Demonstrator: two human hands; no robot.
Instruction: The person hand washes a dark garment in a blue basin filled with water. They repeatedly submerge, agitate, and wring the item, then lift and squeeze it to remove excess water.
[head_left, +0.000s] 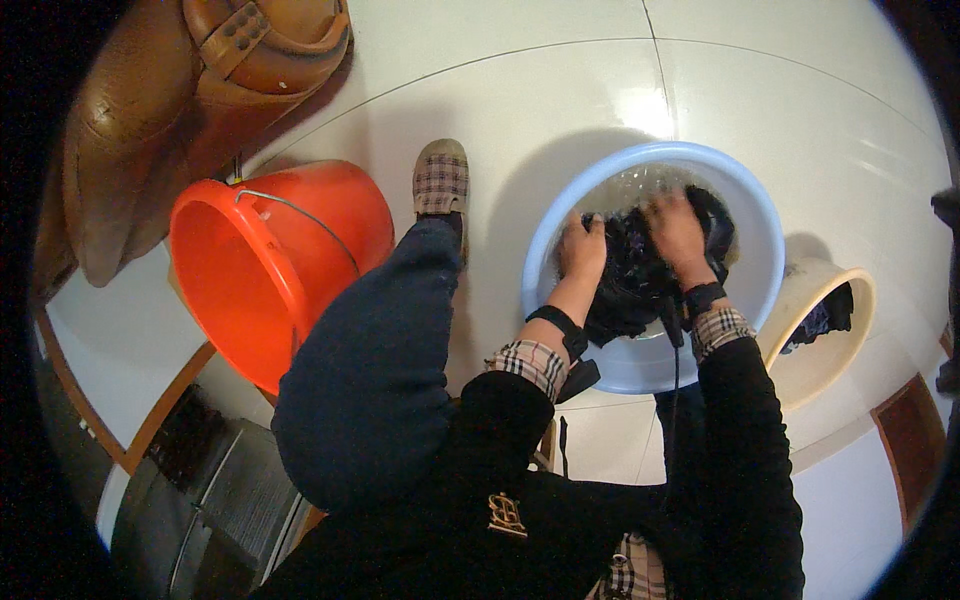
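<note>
A light blue plastic basin (541, 225) stands on the tiled floor in front of me, holding water with some foam and dark wet cloth (626, 281). At the cloth's left edge is my left hand (583, 244), its fingertips bent over the fabric inside the basin. My right hand (677, 229) lies on the upper right part of the cloth and is slightly blurred; whether its fingers grip the fabric is unclear. Both wrists wear black straps, and a thin dark cord hangs near the right one.
An orange-red plastic bucket (337, 199) with a wire handle lies tipped on its side at left, beside a brown leather sofa (142, 112). Right of the basin, a cream bucket (806, 289) holds dark cloth (817, 322). My foot in a plaid slipper (441, 180) rests between bucket and basin.
</note>
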